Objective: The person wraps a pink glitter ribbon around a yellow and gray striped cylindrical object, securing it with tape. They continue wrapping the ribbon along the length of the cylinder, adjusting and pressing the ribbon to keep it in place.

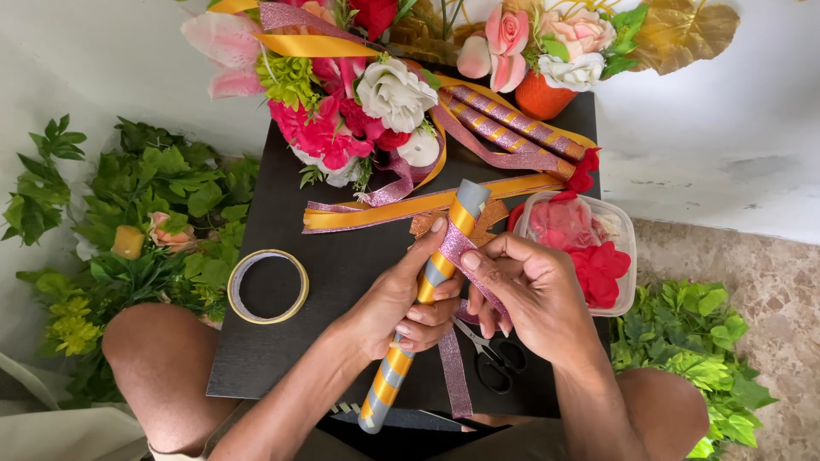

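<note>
Around striped tube [424, 290], curled fingers [424, 318]

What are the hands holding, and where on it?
Left hand grips the grey tube with spiral gold ribbon around its middle; right hand pinches glittery pink ribbon against it.

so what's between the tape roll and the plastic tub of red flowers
In the head view, the grey tube wound with gold ribbon, gripped by the left hand, with the right hand pressing pink glitter ribbon onto it.

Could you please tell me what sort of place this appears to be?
Probably a home craft corner for floral decorations: artificial flowers, a tape roll and scissors on a small black table.
</note>
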